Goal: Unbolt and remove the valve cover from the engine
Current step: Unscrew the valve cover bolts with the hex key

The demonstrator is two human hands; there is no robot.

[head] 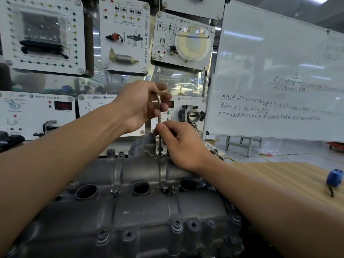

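The grey cast valve cover (141,207) fills the lower middle of the head view, with three round plug wells and several bolts along its near and middle rows. A thin L-shaped metal key (159,116) stands upright on a bolt (160,150) at the cover's far edge. My left hand (141,105) grips the bent top of the key. Lower down, my right hand (178,142) pinches its shaft just above the bolt.
A wooden tabletop (290,181) lies to the right with a blue object (335,177) on it. Behind the engine stand training display panels (126,34) and a whiteboard (275,75) at the right. A throttle body (191,114) is mounted on a rear panel.
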